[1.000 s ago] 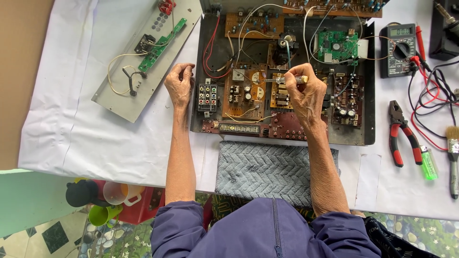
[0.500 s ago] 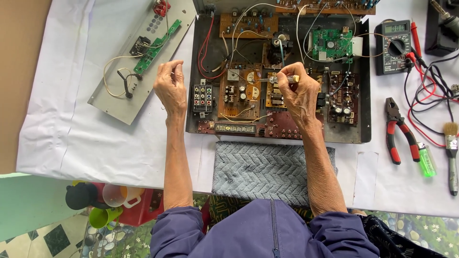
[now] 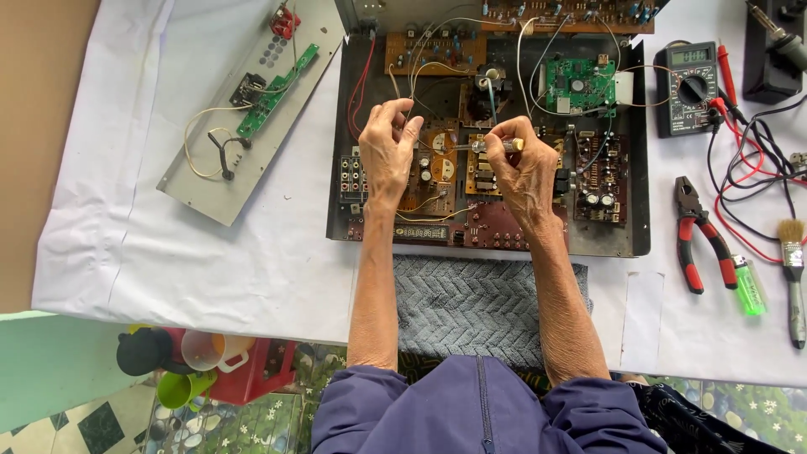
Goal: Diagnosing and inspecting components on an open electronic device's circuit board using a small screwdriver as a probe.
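Hovering over open chassis [image 3: 639,168], hands raised, right hand [image 3: 525,168] pinching small tool [image 3: 496,145]

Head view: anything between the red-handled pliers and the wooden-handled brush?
Yes, in the head view a green lighter lies between the red-handled pliers and the wooden-handled brush, on the white sheet.

A slim metal-tipped tool [image 3: 492,145] with a yellowish end lies nearly level in the upper middle of the frame, pinched in the right hand's fingers. Beneath it sits an open amplifier chassis [image 3: 639,168], a dark flat tray, lid off, packed with brown and green circuit boards, capacitors and loose red and white wires.
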